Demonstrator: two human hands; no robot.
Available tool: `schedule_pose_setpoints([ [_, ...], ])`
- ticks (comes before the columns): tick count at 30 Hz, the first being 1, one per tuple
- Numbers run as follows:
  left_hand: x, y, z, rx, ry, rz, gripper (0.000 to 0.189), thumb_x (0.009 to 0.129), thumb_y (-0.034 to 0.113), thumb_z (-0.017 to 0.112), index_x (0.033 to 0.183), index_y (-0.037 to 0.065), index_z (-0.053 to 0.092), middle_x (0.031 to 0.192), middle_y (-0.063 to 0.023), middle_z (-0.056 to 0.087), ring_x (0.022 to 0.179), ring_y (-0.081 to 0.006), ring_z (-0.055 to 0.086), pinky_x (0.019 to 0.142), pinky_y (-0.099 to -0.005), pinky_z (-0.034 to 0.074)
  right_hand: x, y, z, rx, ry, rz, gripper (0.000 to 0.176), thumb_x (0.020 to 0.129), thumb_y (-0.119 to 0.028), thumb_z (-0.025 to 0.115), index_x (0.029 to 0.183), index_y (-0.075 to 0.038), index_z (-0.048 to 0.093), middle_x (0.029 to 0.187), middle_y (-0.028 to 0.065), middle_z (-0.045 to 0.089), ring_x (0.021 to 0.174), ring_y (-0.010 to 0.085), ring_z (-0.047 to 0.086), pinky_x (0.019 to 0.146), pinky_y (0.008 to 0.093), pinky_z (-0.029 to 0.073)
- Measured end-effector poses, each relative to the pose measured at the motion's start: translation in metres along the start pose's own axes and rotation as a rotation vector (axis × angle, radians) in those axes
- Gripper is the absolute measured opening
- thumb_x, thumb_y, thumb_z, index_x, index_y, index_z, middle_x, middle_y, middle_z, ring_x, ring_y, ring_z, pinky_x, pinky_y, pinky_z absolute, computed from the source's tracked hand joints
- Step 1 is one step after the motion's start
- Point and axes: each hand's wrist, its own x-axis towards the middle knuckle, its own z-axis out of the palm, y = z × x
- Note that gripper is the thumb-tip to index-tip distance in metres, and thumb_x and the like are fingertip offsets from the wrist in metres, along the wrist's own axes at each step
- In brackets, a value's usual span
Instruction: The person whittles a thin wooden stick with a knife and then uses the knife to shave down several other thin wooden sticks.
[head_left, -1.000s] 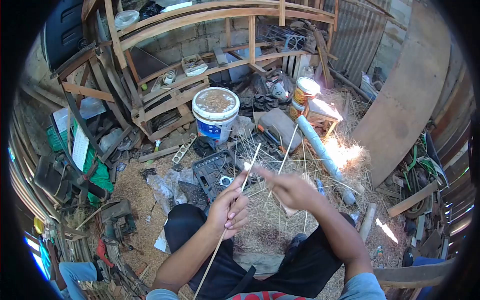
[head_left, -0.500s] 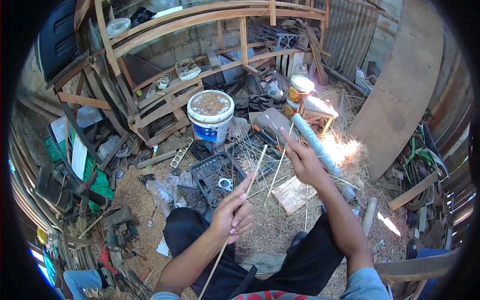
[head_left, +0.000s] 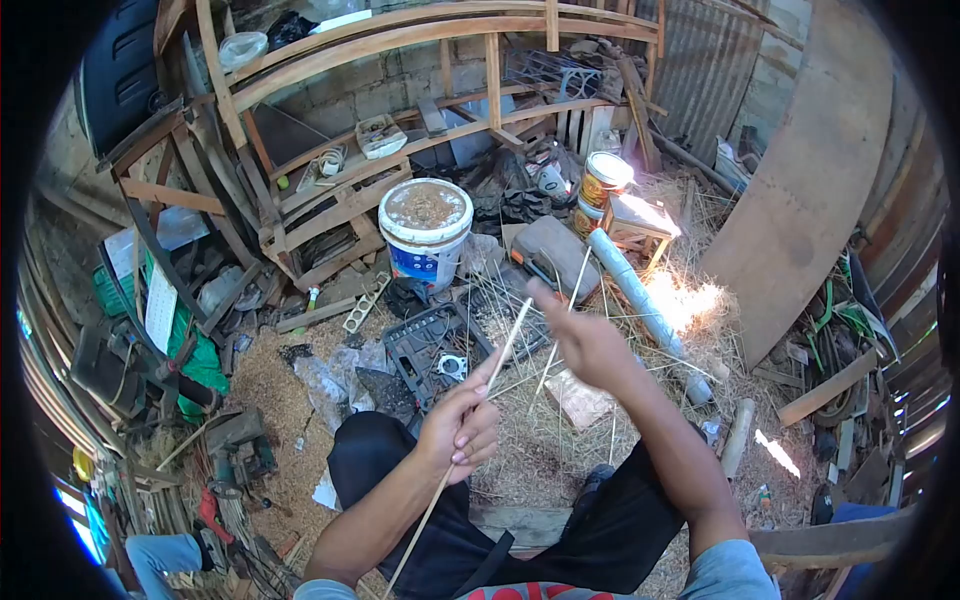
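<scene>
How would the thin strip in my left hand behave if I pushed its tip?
Probably springy: the strip is long and very thin, so it should bend rather than stay rigid. Likely light, since the left hand alone holds its whole length up.

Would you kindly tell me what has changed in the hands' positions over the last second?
The right hand, which had swung up and away, has come back down toward the left hand. The left hand kept its grip on the long bamboo strip; the white bucket stayed put.
</scene>
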Motion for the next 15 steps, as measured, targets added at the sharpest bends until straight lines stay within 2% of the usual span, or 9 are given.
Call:
schedule_pose_setpoints([
  [1,-0.003,-0.004,0.003,0.019,-0.032,-0.019,0.055,0.101,0.014,0.032,0.154,0.019,0.019,0.045,0.0033,0.029,0.03,-0.0076,0.026,0.03,-0.021,0.025,0.004,0.014,-0.004,-0.013,0.042,0.111,0.054,0.093,-0.007,0.05,0.145,-0.02,0.042,0.077,0.0182,0.064,0.065,0.0339,0.064,0.065,0.041,0.052],
  [3,-0.002,-0.007,0.005,0.046,-0.042,-0.016,0.056,0.101,0.014,0.032,0.154,0.019,0.018,0.045,0.0031,0.03,0.03,-0.0076,0.026,0.031,-0.021,0.026,0.004,0.032,-0.016,0.061,0.149,0.069,0.054,0.094,-0.006,0.049,0.146,-0.018,0.041,0.08,0.0182,0.065,0.068,0.0334,0.065,0.068,0.0413,0.052],
  [5,0.001,-0.007,0.002,0.042,0.007,0.06,0.055,0.101,0.014,0.032,0.154,0.019,0.018,0.045,0.0028,0.03,0.031,-0.0076,0.027,0.031,-0.0212,0.026,0.006,0.034,-0.016,0.145,0.124,-0.034,0.053,0.094,-0.008,0.049,0.146,-0.018,0.041,0.079,0.0182,0.064,0.065,0.0328,0.063,0.066,0.0411,0.051],
  [9,0.0,0.003,-0.001,0.11,0.101,0.1,0.049,0.103,0.017,0.032,0.151,0.018,0.026,0.045,0.0021,0.031,0.031,-0.0082,0.028,0.031,-0.0221,0.025,-0.02,-0.021,0.004,0.285,-0.218,-0.298,0.053,0.092,-0.011,0.053,0.144,-0.02,0.044,0.079,0.0156,0.063,0.059,0.0315,0.062,0.06,0.0396,0.05],
  [10,0.001,0.0,-0.004,0.095,0.134,0.104,0.045,0.102,0.019,0.036,0.147,0.02,0.034,0.045,0.0026,0.031,0.03,-0.0082,0.028,0.03,-0.021,0.025,-0.022,-0.028,0.01,0.231,-0.221,-0.314,0.054,0.091,-0.011,0.054,0.143,-0.02,0.044,0.08,0.0151,0.064,0.061,0.0315,0.063,0.061,0.0399,0.051],
  [12,-0.001,0.001,-0.005,0.1,0.142,0.098,0.045,0.102,0.018,0.036,0.147,0.02,0.034,0.045,0.0029,0.031,0.03,-0.0083,0.028,0.03,-0.0207,0.025,-0.024,-0.036,0.016,0.116,-0.228,-0.343,0.056,0.089,-0.01,0.056,0.143,-0.021,0.045,0.083,0.014,0.066,0.065,0.0315,0.065,0.062,0.0404,0.052],
  [15,-0.001,0.001,-0.004,0.088,0.162,0.086,0.047,0.101,0.017,0.035,0.148,0.019,0.033,0.045,0.0034,0.031,0.03,-0.008,0.028,0.031,-0.0207,0.025,-0.023,-0.036,0.011,-0.026,-0.245,-0.285,0.058,0.089,-0.009,0.056,0.144,-0.024,0.044,0.085,0.0141,0.068,0.07,0.031,0.067,0.064,0.0416,0.052],
])
